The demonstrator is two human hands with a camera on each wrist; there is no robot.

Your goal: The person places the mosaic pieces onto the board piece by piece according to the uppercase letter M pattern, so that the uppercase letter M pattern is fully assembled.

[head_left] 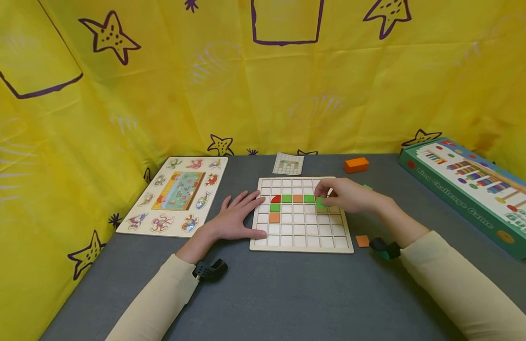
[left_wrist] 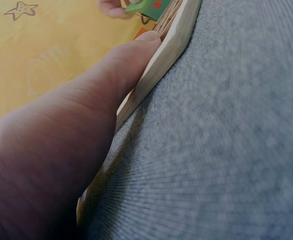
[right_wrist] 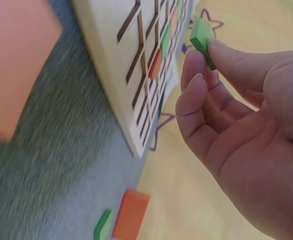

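Note:
A wooden grid board (head_left: 301,250) lies on the grey table. Spread over its left edge, my left hand (head_left: 235,220) rests with straight fingers, the thumb near the front left corner. My right hand (head_left: 352,195) pinches a green square tile (right_wrist: 202,40) between thumb and fingertips, above the right part of the grid. Along one row sit a red rounded tile (head_left: 276,199), a green tile (head_left: 286,199), an orange tile (head_left: 298,199) and another green tile (head_left: 309,199). Below the red one come a green tile (head_left: 275,207) and an orange tile (head_left: 274,218).
Behind the board lies a pattern card (head_left: 288,164); an orange block (head_left: 356,165) stands to its right. A loose orange tile (head_left: 362,241) lies beside the board's right edge. At left is a sea-animal puzzle (head_left: 162,222), at right a green game box (head_left: 459,192). Yellow cloth (head_left: 267,104) hangs behind.

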